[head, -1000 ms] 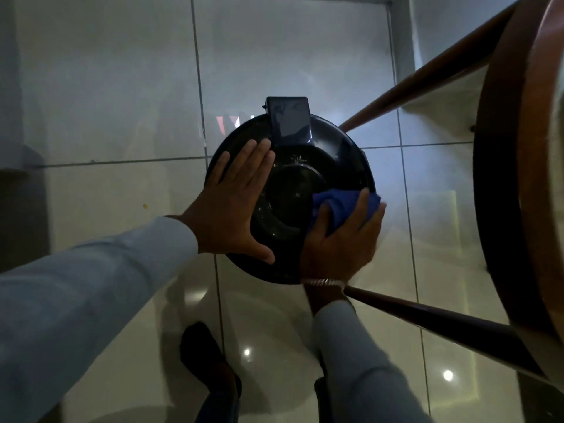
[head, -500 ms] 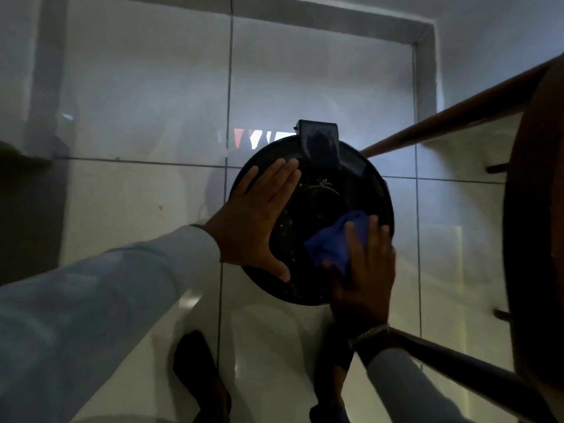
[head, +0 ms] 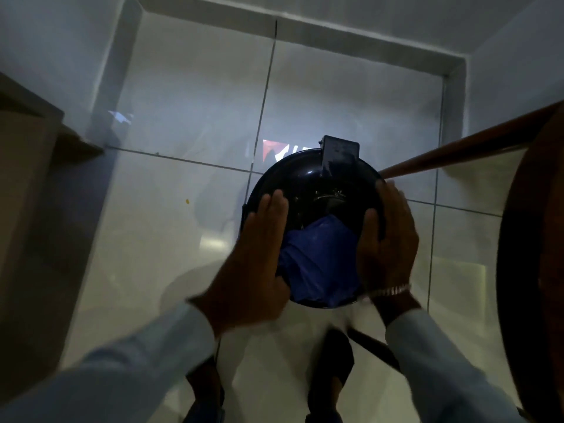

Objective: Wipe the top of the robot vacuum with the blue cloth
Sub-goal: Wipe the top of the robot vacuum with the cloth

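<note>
Both hands lie flat and unclenched, left hand (head: pixel 259 254) and right hand (head: pixel 389 236) flanking the blue cloth (head: pixel 317 264), which sits loose on the robot vacuum (head: pixel 302 175) at frame centre; unheld, the cloth could likely slide off the glossy lid.

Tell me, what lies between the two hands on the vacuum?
The blue cloth lies between left hand and right hand, on the robot vacuum, in the head view.

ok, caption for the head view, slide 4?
Both hands flank the blue cloth lying on the black robot vacuum.
</note>
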Tool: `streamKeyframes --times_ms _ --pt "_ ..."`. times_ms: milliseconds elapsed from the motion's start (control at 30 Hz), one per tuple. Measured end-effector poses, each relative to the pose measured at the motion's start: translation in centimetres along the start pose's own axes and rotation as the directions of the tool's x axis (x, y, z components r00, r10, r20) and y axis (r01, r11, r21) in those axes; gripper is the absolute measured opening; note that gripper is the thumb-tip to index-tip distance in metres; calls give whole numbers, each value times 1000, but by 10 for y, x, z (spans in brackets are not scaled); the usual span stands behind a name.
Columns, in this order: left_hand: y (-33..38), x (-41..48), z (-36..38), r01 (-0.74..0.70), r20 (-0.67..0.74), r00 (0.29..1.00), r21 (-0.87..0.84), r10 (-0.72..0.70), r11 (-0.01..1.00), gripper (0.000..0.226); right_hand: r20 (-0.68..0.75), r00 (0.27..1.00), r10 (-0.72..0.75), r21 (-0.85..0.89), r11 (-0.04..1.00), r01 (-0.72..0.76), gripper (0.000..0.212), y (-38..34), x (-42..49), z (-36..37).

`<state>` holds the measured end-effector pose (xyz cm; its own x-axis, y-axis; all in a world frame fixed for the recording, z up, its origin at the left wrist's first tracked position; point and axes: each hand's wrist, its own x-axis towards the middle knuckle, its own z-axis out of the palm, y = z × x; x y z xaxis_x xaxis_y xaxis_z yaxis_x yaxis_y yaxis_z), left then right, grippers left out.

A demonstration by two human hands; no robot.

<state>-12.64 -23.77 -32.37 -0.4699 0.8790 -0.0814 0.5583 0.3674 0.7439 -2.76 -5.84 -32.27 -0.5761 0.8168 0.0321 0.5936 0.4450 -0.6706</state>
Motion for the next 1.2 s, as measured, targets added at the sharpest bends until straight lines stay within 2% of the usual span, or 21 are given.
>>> streamKeyframes --times_ms 67,133,233,333,400,500,633,733,833,933,1033,1100,1200 --pt "40 -12 29 4 -139 990 -82 -15 997 95 88 995 38 -25 999 -35 49 13 26 -1" --pt "70 -3 63 42 -171 984 -34 -48 999 85 202 978 57 -30 998 -52 49 27 38 3" --pt "73 25 96 214 -139 973 259 -183 942 89 256 966 44 -60 998 -29 51 44 39 11" --pt "44 26 113 188 -129 981 453 -145 871 84 227 974 2 -78 997 16 56 51 36 20" --pt "31 16 121 131 -169 984 466 -57 875 76 192 981 -28 -69 997 42 55 57 34 22" --pt "17 -3 128 147 -248 968 468 -30 871 74 182 980 -80 -73 993 95 59 62 32 23" --pt "3 -12 122 239 -372 924 372 -91 897 72 176 975 -133 -37 989 141 60 65 32 22" --pt "-5 14 103 347 -469 862 266 -194 900 73 168 972 -163 -14 986 167 56 66 31 23" --pt "-8 54 74 417 -439 856 274 -273 867 73 155 978 -142 -27 989 148 55 67 31 25" --pt "-9 93 50 311 -290 935 388 -205 867 74 139 983 -116 -44 991 123 53 66 32 26" --pt "-14 124 38 76 -101 994 497 -30 865 74 120 988 -100 -33 994 105 50 67 32 27" --pt "-18 134 34 -90 32 996 553 87 828 73 111 989 -93 0 996 94 50 67 32 27" --pt "-28 133 28 -342 209 940 582 271 737 71 104 992 -72 24 997 70 51 68 32 26"
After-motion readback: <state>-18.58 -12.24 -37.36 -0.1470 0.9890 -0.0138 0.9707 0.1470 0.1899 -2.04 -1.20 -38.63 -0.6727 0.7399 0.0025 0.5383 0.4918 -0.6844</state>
